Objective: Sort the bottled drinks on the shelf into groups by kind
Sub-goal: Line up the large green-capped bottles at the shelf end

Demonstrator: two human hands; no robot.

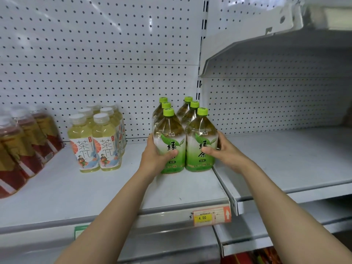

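Six clear plastic bottles of green tea with lime-green caps and green-and-white leaf labels [184, 138] stand upright on the white metal shelf [114, 187], in two rows of three running from front to back, close to the shelf's right edge and reaching back toward the white pegboard wall [99, 54]. Both hands clasp the front pair. The left hand [154, 159] curls round the left side of the front left bottle, its thumb lying across the label. The right hand [224, 149] wraps the right side of the front right bottle, thumb likewise on the label. The two front bottles touch each other.

Toward the middle of the shelf, well apart from the green tea, stands a group of clear plastic bottles of pale yellow tea with white caps and illustrated white labels [99, 138], also upright in two rows. At the shelf's left edge is a blurred group of bottles of amber drink with red labels [24, 147].

On the shelf's front edge, near its right corner, sits an orange and yellow price tag reading 4.00 [210, 217]. To the right runs a neighbouring white shelf [285, 162] set slightly lower.
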